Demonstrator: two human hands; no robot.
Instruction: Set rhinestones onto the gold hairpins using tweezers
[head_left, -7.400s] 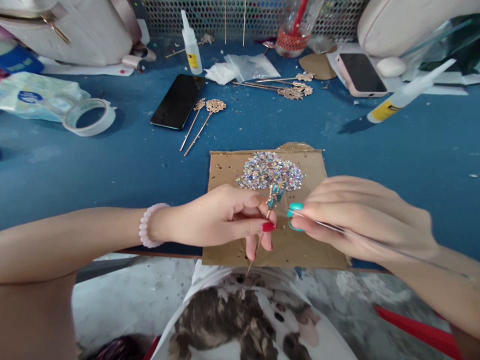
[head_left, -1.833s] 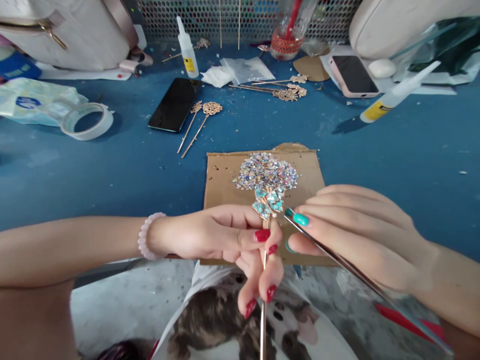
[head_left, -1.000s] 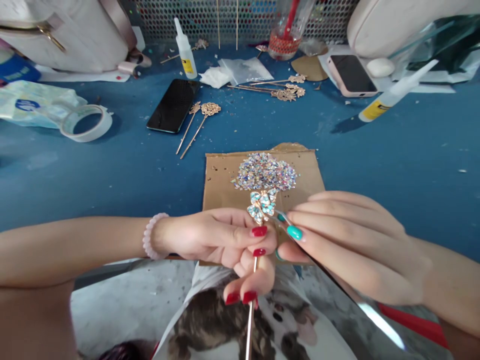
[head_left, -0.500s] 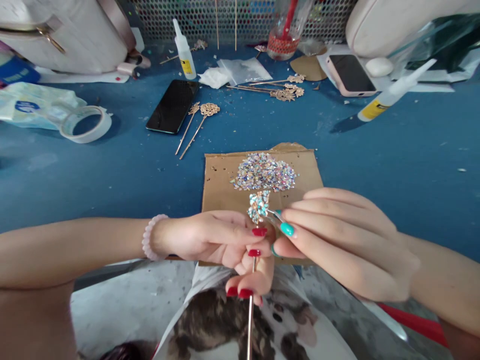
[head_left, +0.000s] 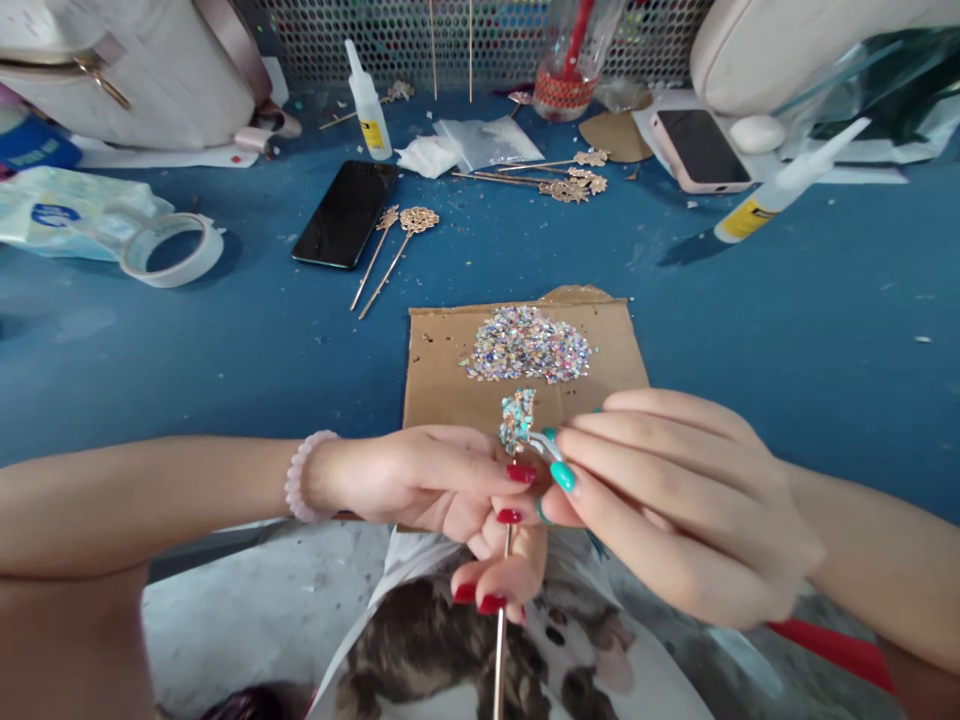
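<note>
Left hand (head_left: pixel 442 480) gripped the hairpin (head_left: pixel 516 420), its head seemingly mostly jewelled; right hand (head_left: pixel 675 500) pinched tweezers (head_left: pixel 541 443) at it; unused rhinestones (head_left: pixel 529 345) lay on cardboard (head_left: pixel 435 370) by the desk's near edge.

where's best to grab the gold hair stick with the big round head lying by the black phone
Pinch the hair stick at mid-shaft, from above and from its right. It lies flat on the blue table. A second stick and the black phone crowd its left, and its filigree head looks fragile.
</note>
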